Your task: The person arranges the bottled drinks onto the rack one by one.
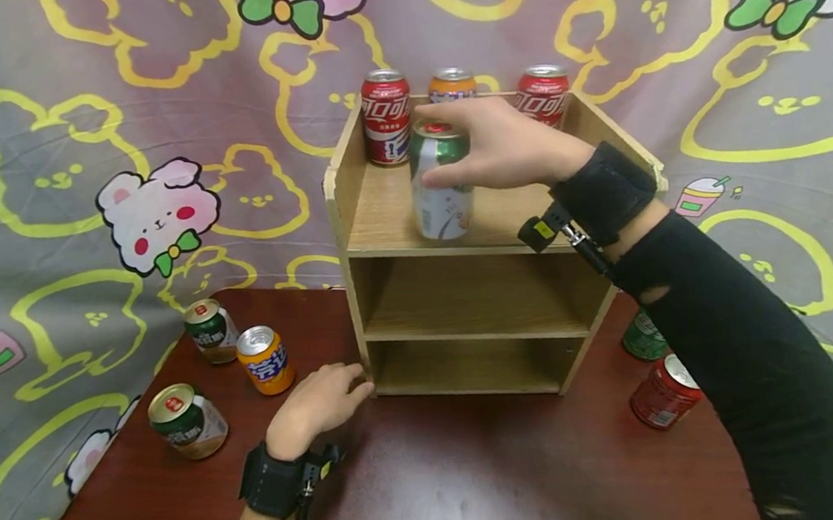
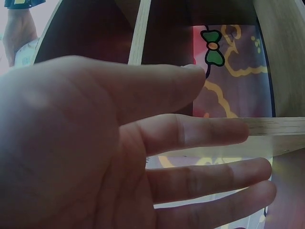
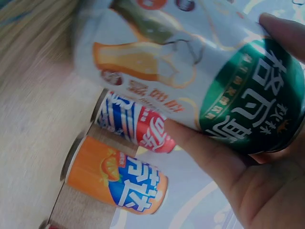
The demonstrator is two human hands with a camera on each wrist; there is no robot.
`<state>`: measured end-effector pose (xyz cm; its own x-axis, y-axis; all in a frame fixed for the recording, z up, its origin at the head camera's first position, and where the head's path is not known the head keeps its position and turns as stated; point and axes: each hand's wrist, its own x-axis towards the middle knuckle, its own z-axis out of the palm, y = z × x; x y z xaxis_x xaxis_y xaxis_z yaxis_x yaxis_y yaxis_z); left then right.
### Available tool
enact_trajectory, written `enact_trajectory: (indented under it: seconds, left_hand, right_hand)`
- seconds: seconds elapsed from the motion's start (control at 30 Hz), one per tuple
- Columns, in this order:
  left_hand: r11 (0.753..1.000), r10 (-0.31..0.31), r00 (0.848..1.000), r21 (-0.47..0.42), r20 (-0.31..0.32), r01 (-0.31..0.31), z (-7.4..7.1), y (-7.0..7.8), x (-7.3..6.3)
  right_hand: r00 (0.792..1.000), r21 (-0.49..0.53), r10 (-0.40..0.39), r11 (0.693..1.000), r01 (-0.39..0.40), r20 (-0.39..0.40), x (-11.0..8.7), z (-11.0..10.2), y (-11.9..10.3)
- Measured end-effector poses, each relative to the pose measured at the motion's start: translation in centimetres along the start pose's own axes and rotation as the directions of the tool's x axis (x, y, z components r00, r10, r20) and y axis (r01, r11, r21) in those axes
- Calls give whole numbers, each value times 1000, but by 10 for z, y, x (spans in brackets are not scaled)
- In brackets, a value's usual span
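My right hand (image 1: 503, 139) grips a green-and-white drink can (image 1: 444, 199) near its top, thumb on one side and fingers on the other. The can is upright at the front of the top level of a small wooden shelf (image 1: 477, 338). In the right wrist view the can (image 3: 157, 62) shows a green oval label, with my thumb and a finger on its sides. At the shelf's lower left, my left hand (image 1: 318, 408) has its fingers extended by the side panel. In the left wrist view its fingers (image 2: 205, 183) are spread, with nothing held.
Behind the held can, a red cola can (image 1: 386, 120), an orange soda can (image 1: 452, 83) and another red can (image 1: 544, 97) stand along the back. Left on the table are two green cans (image 1: 188, 424) (image 1: 211, 334) and an orange can (image 1: 266, 362); right, a green can (image 1: 644, 337) and a red can (image 1: 663, 395).
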<state>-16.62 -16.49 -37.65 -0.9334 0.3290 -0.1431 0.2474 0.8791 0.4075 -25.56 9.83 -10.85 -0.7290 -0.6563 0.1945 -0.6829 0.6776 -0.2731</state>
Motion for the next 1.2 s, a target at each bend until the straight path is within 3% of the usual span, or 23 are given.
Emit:
enact_trajectory:
  seconds: [0.43,0.77,1.2]
  left_hand:
    - [1000,-2,1000,11,3,2,0,-1,2]
    - [1000,-5,1000,3,9,5,1,0,3]
    - [1000,0,1000,13,8,-1,2,-1,7]
  right_hand:
    - [999,-108,23,994,-20,25,17,5,0]
    - [999,-50,23,998,-25,-40,24,14,6]
    - [1000,-61,21,998,-20,8,30,11,8]
